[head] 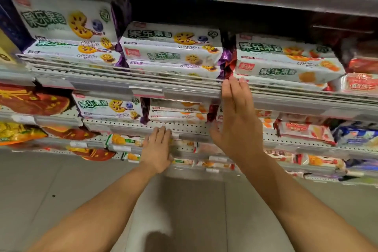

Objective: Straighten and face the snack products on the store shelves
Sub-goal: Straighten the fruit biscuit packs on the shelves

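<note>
Biscuit packs (pixel 176 47) sit stacked in 3 piles on the upper shelf (pixel 143 82) – more lie on the shelves below. Our right hand (pixel 235 116) reaches up flat, fingertips at that shelf's front edge, gripping nothing; our left hand (pixel 157 149) hangs relaxed – also holding nothing – lower down.

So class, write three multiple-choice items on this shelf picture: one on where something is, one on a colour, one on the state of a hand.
1. Where do the right hand's fingertips reach?
A. The floor
B. The front rail of the upper shelf
C. The hanging price card

2. What colour are the end seals of the blueberry biscuit packs?
A. Purple
B. Yellow
C. Black

3. How is the left hand?
A. Gripping a pack
B. Clenched in a fist
C. Open, fingers straight

Answers: 1 B, the fingertips meet the rail edge; 2 A, purple foil shows at the pack ends; 3 C, it holds nothing.
</note>
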Demonstrator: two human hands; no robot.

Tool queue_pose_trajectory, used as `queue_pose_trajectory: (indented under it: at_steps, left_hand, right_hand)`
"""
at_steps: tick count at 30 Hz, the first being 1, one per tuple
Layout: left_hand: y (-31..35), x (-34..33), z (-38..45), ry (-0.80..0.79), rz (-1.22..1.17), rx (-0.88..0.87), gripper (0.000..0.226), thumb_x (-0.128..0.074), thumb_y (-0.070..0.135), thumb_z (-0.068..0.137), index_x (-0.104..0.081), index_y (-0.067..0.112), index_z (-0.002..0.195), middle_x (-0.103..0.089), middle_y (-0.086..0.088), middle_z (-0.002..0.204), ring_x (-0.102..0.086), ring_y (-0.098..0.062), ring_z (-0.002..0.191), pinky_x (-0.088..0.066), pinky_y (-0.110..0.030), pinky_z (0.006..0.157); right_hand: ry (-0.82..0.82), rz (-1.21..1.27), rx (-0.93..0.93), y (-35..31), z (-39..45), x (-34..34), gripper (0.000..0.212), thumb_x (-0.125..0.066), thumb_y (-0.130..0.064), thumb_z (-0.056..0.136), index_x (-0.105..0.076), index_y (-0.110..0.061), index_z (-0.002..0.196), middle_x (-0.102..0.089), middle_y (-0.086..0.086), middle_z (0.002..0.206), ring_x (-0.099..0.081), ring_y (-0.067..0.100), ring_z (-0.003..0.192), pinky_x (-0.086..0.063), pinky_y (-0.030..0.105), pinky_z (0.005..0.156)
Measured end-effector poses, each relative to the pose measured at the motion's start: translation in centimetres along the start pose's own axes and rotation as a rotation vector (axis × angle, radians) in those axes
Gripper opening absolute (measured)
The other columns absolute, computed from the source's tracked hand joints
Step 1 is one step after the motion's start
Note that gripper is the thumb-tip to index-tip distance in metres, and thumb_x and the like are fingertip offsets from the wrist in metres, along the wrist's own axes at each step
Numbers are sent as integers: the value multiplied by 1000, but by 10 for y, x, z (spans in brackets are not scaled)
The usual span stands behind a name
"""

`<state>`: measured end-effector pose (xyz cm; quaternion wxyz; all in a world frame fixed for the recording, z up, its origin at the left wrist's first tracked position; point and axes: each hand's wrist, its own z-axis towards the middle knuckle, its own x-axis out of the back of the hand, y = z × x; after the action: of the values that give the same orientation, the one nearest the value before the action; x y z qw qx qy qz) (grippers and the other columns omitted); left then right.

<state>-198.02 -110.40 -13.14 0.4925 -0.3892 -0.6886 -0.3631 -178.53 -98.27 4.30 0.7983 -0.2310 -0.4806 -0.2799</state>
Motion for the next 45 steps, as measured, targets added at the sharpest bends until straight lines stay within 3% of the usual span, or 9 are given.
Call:
queue_pose_trajectory:
  at_steps: [2, 6, 10, 19, 23, 27, 31, 40, 45]
  left_hand:
    - [-3, -23, 0, 98, -13, 5, 97, -64, 41, 91, -6, 14, 163, 1, -7, 171, -2, -31, 157, -17, -53, 125]
    - [-5, -63, 8, 356, -56, -31, 99, -76, 31, 74, -28, 11, 159, -25, -14, 165, -24, -37, 152, -35, -56, 117]
    - [-13, -92, 31, 606, -106, -54, 89, -76, 25, 69, -42, 13, 150, -43, -12, 154, -40, -37, 140, -42, -56, 111]
    - [-15, -141, 67, 1001, -127, -56, 75, -72, 20, 71, -52, 13, 143, -50, -13, 147, -40, -37, 135, -45, -54, 105]
    - [-16, -142, 67, 1007, -108, -48, 71, -70, 18, 73, -54, 12, 142, -50, -13, 147, -41, -38, 134, -45, -54, 104]
    - [-24, -137, 61, 925, -49, -79, 74, -71, 21, 75, -49, 14, 145, -46, -12, 149, -41, -38, 134, -48, -55, 100]
    - [-31, -137, 64, 913, 2, -96, 81, -74, 24, 74, -45, 17, 149, -42, -11, 153, -37, -38, 139, -50, -55, 99]
    - [-26, -144, 63, 929, -89, -132, 82, -67, 20, 76, -39, 17, 153, -34, -10, 160, -29, -35, 147, -48, -55, 102]
    - [-63, -168, 60, 994, -262, -336, 62, -62, 7, 83, -51, 7, 144, -40, -11, 157, -35, -29, 146, -33, -43, 118]
  right_hand:
    - [51, 22, -16, 1, -2, -10, 92, -70, -32, 82, -27, 0, 157, -27, 15, 163, -11, 32, 156, -9, 23, 123]
    - [163, -27, -49, -1, 0, -32, 88, -62, -32, 86, -22, -4, 159, -24, 12, 166, -10, 28, 157, -49, 39, 102]
    - [281, -123, -47, 1, 3, -54, 86, -57, -40, 89, -21, -6, 159, -22, 13, 166, -12, 30, 156, -58, 49, 82]
    - [557, -221, 29, 20, 13, -93, 85, -49, -49, 90, -20, -9, 159, -21, 14, 166, -15, 35, 155, -44, 53, 107]
    - [554, -218, 109, 23, 3, -107, 82, -47, -40, 93, -16, -7, 161, -13, 15, 169, -10, 34, 156, -24, 41, 121]
    - [421, -83, 363, 41, -52, -177, 64, -59, -20, 88, -45, -1, 148, -37, 22, 158, -38, 39, 144, -41, 50, 108]
    - [218, -66, 337, 77, -103, -257, 60, -60, -22, 87, -52, -2, 143, -50, 20, 148, -48, 38, 135, -44, 57, 105]
    - [340, 123, 251, 83, -108, -291, 58, -59, -14, 81, -59, -2, 138, -55, 16, 145, -49, 34, 136, -29, 53, 120]
    - [429, 100, 263, 83, -106, -300, 58, -60, -13, 80, -59, 1, 137, -56, 19, 143, -50, 37, 134, -29, 54, 119]
